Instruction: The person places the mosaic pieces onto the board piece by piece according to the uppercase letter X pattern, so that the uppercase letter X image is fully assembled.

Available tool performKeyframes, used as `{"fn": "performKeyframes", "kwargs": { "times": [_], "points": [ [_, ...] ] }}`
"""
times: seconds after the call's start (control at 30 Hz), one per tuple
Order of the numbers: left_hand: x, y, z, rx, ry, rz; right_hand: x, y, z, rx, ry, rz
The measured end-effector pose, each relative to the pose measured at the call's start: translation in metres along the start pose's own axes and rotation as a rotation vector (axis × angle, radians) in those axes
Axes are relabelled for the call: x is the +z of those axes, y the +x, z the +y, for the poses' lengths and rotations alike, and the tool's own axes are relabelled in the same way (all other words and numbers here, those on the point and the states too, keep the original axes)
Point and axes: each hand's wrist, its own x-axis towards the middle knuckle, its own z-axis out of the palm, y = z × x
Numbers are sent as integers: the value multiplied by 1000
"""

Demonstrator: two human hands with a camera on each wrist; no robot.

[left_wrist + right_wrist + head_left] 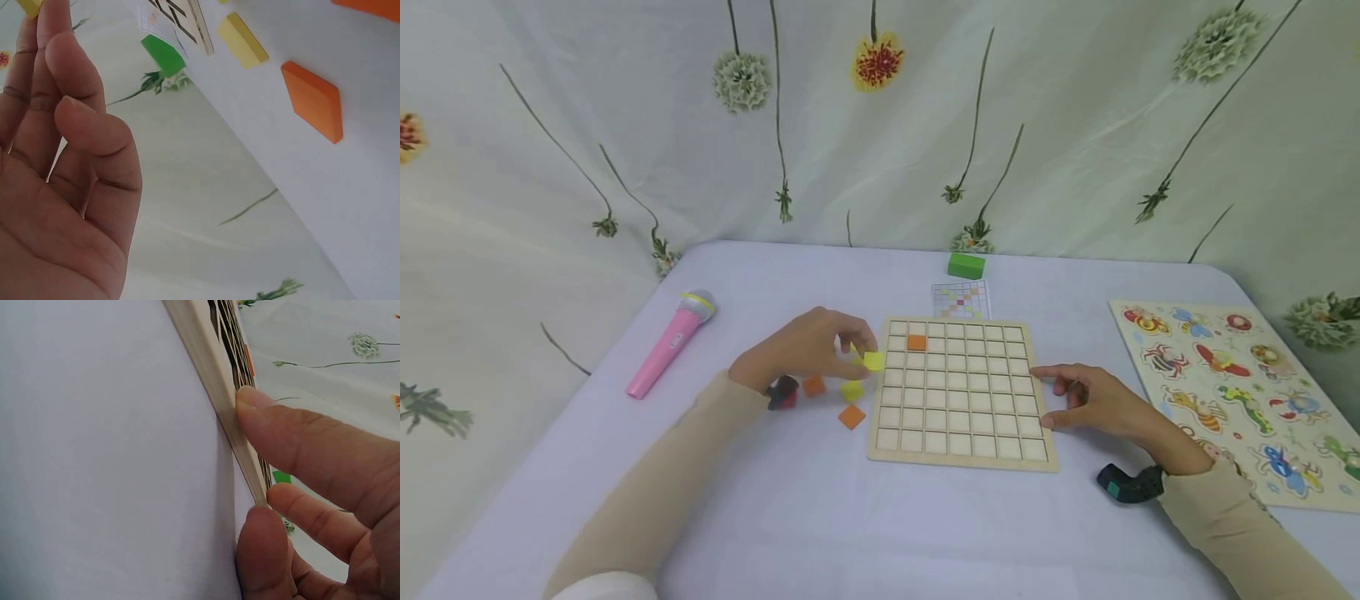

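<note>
My left hand [815, 346] pinches a yellow square tile [873, 361] between thumb and fingertips, just over the left edge of the wooden grid board [1048, 463]. One orange tile [917, 342] sits in a cell near the board's top left. Under and beside the left hand lie loose tiles: a yellow tile [852, 391], an orange tile [852, 416], another orange tile [813, 386] and a red tile [788, 400] partly hidden by the wrist camera. At the board's right edge, my right hand [1093, 400] touches the wood with its extended index finger and thumb.
Behind the board lies a card [961, 300] printed with a coloured grid, and beyond it a green block [966, 266]. A pink microphone [672, 342] rests at the left. An insect puzzle board [1240, 392] covers the table's right side, close to the right forearm.
</note>
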Motion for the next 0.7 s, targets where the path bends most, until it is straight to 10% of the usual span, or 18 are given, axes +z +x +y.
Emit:
{"fn": "performKeyframes", "kwargs": {
  "times": [0.7],
  "points": [
    [18, 66, 37, 73, 116, 40, -1, 0, 2, -16, 4, 0]
  ]
}}
